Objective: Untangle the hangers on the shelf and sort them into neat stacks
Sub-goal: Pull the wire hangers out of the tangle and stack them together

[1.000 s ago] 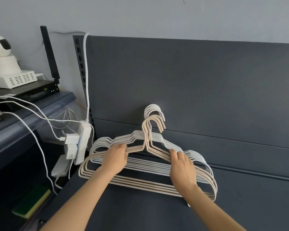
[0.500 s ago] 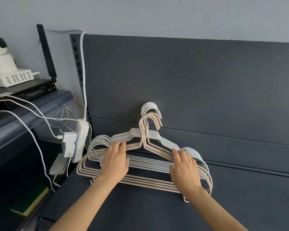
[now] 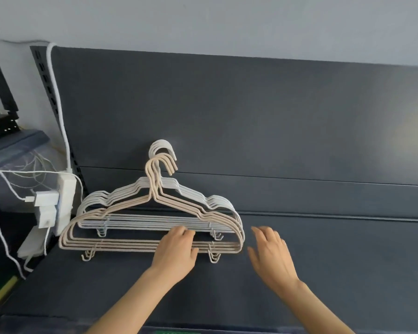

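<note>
Two stacks of thin hangers lie on the dark shelf [image 3: 323, 273], hooks pointing up against the back panel. The beige stack [image 3: 121, 247] sits in front and overlaps the white stack [image 3: 121, 196] behind it. My left hand [image 3: 176, 251] rests flat on the lower bars near the middle, fingers straight, with its fingertips reaching the white stack's bars. My right hand [image 3: 270, 256] hovers open just right of the hangers' right ends and touches nothing.
A white power strip [image 3: 65, 203] with plugged-in adapters and white cables [image 3: 56, 97] hangs at the shelf's left end, close to the hangers. A dark upright back panel [image 3: 251, 112] stands behind. A second shelf unit with devices sits at far left.
My right hand has come off the hangers and now hovers to their right. My left hand slid from the left shoulder to the lower bars. The camera view shifted right.
</note>
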{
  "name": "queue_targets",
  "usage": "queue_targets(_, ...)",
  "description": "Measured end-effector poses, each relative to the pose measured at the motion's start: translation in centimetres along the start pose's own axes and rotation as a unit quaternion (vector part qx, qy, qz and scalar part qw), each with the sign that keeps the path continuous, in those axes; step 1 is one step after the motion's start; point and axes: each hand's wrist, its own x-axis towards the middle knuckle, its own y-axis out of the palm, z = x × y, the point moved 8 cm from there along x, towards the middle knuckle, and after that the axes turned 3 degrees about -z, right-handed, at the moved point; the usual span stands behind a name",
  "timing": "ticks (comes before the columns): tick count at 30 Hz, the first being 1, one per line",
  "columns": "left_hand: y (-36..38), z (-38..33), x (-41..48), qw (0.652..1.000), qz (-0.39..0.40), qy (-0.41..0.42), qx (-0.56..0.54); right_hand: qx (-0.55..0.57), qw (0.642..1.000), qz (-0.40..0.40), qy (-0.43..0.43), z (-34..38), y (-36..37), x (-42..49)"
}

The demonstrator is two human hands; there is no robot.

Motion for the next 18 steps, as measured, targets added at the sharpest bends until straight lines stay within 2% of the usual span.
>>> queue_targets(4, 2.6, -6.8, 0.2, 0.998, 0.048, 0.031, 0.0, 0.015, 0.997, 0.044, 0.062, -6.6, -2.0, -3.3)
queue_targets(18, 7.7, -35.1, -1.2, 0.99, 0.082, 0.107, -0.041, 0.001, 0.98, 0.049, 0.195, -31.2, -12.9, -15.7)
